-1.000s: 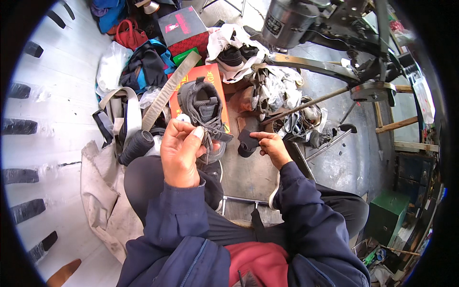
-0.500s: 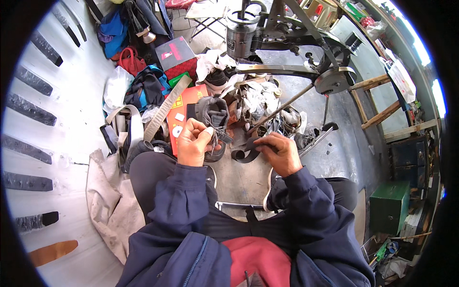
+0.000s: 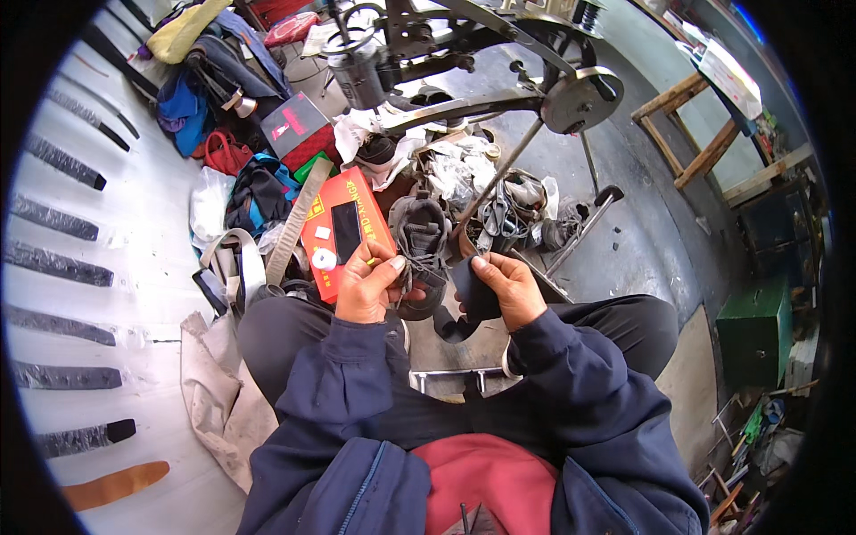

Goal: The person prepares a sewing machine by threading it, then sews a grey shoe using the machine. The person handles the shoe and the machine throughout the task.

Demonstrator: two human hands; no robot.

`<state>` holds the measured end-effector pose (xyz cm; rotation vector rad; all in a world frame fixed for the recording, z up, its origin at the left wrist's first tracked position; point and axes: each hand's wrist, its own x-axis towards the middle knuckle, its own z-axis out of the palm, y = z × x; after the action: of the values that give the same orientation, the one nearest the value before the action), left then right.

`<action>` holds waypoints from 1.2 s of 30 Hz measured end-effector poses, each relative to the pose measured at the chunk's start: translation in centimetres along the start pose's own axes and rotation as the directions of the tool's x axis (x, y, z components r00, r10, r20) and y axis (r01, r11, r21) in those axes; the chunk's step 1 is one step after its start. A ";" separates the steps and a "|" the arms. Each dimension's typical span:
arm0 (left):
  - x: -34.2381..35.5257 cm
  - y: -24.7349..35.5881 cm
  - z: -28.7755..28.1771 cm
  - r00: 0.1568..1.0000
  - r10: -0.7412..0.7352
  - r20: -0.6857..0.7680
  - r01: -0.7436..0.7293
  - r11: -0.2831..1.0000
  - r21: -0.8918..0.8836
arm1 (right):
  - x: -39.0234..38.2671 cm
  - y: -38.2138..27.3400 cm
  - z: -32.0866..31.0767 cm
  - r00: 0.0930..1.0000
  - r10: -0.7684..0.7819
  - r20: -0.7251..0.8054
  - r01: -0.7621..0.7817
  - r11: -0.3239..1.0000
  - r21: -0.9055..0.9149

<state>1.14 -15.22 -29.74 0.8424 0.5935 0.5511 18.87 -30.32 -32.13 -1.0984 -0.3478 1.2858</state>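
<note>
Centre of the frame: a worn dark shoe (image 3: 421, 254), sole toward the knees, held between both hands above the person's lap. The left hand (image 3: 367, 283) grips the shoe's left side, fingers (image 3: 389, 265) curled closed on its edge near the laces. The right hand (image 3: 508, 287) is clenched on a dark flat piece (image 3: 470, 296), seemingly an insole or patch, held just beside the shoe's right side; whether the two touch cannot be told. The step in hand appears to be fitting or checking this piece against the shoe. The next move would likely call for lining the piece up with the shoe's opening while the left hand steadies it.

Just left of the shoe lies an orange flat box (image 3: 341, 227); beyond it, at upper centre, stands a cast-iron stitching machine (image 3: 499, 62) with a handwheel. Loose shoes and scraps (image 3: 486, 196) crowd the floor to the right; bags and straps (image 3: 245, 192) lie at upper left.
</note>
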 end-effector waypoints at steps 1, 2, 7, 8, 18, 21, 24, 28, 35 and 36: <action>0.0 -0.1 0.4 1.000 -0.014 -0.017 0.015 1.000 0.011 | 0.0 0.3 -0.1 1.000 0.003 -0.008 -0.003 1.000 -0.007; 0.0 -0.2 0.8 1.000 -0.020 -0.018 0.020 1.000 0.016 | 0.1 0.5 -0.2 1.000 0.008 -0.012 -0.008 1.000 -0.005; 0.5 -0.8 1.5 0.999 -0.030 0.015 0.029 0.999 0.042 | 0.1 1.3 -0.9 0.995 -0.010 -0.097 0.015 0.998 0.056; 0.7 -0.9 1.5 0.999 -0.028 0.036 0.026 0.999 0.047 | 0.1 1.4 -1.2 0.992 -0.007 -0.124 0.013 0.999 0.051; 1.5 -2.6 2.1 0.998 -0.042 0.035 0.040 0.998 0.054 | -0.4 1.2 -1.6 0.990 -0.136 -0.040 0.111 0.921 -0.375; 1.7 -2.8 2.0 0.998 -0.049 0.026 0.047 0.996 0.077 | -1.3 0.8 -0.9 0.986 -0.127 0.107 0.128 0.992 -0.006; 1.7 -3.0 2.0 0.997 -0.063 0.034 0.061 0.997 0.048 | -1.1 1.0 -1.3 0.995 -0.097 0.024 0.097 0.995 -0.015; 1.4 -3.5 2.9 0.999 -0.053 -0.007 0.053 0.998 -0.044 | 0.4 2.3 -2.0 0.968 -0.214 -0.131 0.209 0.976 -0.054; 0.7 -4.4 3.5 0.996 -0.057 -0.073 0.050 0.994 -0.101 | 0.1 2.1 -1.9 0.974 -0.206 -0.097 0.196 0.975 -0.105; 0.8 -4.4 3.4 0.998 -0.041 -0.054 0.036 0.995 -0.094 | -0.1 1.7 -1.7 0.975 -0.214 -0.063 0.205 0.971 -0.123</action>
<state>4.91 -18.91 -31.71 0.7278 0.6288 0.5646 19.12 -31.43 -34.27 -1.1726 -0.4735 1.0441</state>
